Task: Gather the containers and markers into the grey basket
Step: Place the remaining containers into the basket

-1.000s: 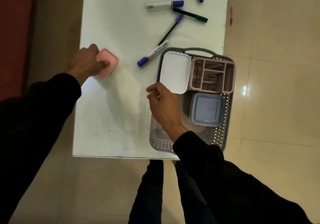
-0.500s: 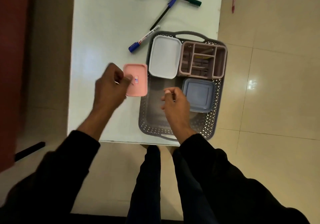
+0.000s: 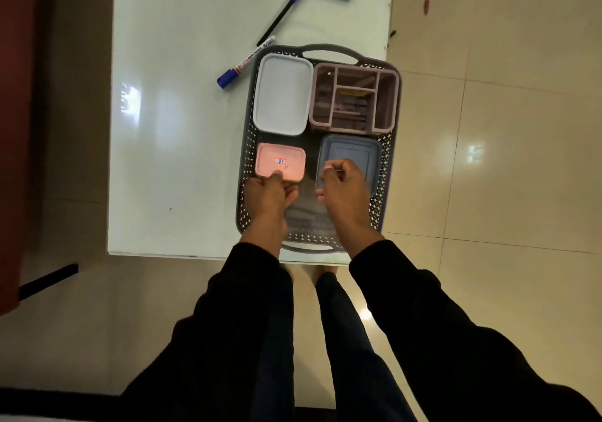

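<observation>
**Pink box set in the basket; markers next**

The left hand (image 3: 268, 192) pinches the pink box (image 3: 280, 162) at its 6 o'clock edge, low in the basket (image 3: 387, 174). The right hand (image 3: 342, 182) hovers curled, holding nothing. The box looks light, stiff and smooth. The markers (image 3: 246, 63) lie at 12 o'clock on the desk (image 3: 176, 128); they are slim and may roll, so pinch them mid-barrel.

Free room and blockers around the grey basket (image 3: 246, 148)

Four containers are filling the basket's far and middle parts: a white box (image 3: 282, 94), a pink divided organiser (image 3: 353, 97), a pink box (image 3: 280, 162) and a blue box (image 3: 350, 153); bare floor is showing only at its near end, where both hands are hovering. Markers (image 3: 246, 62) are lying beyond its far left corner, while the table (image 3: 176, 148) left of it is lying open.
</observation>
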